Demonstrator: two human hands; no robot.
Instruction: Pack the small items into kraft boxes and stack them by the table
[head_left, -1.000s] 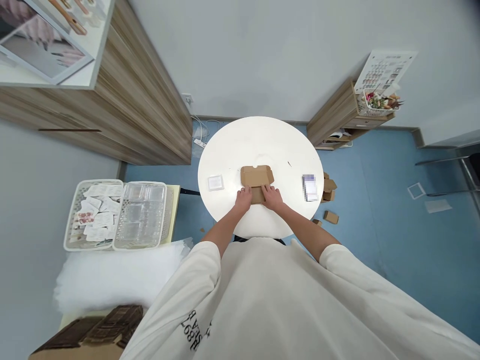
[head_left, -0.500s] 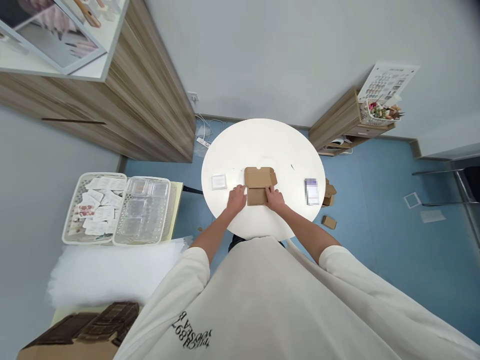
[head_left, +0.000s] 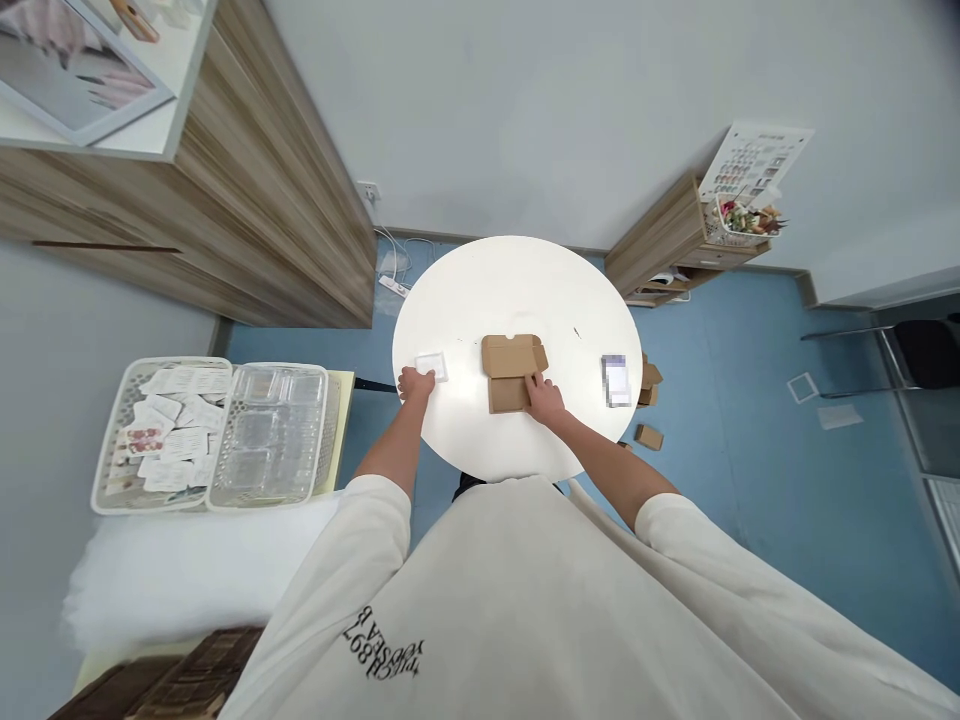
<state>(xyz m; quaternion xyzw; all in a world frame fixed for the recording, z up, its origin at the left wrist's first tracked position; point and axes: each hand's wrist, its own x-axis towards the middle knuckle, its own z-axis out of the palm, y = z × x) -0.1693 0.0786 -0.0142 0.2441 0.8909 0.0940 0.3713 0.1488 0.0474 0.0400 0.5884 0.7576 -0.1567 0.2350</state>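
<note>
Left hand (head_left: 416,382), half-curled by the left edge of the table (head_left: 517,280), touches a white case (head_left: 433,364) (grip unclear); right hand (head_left: 545,399) pinches the cardboard box (head_left: 508,393), inside every edge

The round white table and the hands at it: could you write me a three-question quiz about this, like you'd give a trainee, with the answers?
1. Which thing is the left hand at?
a) the basket of flowers
b) the flat whitish case
c) the power strip

2. True or false: the brown cardboard box has its lid closed.

3. Fill in the missing word: on the round white table, the purple-and-white item lies nearer to the person's ____ hand.

Key: 1. b. 2. False: the lid is open, away from the person. 3. right.
</note>
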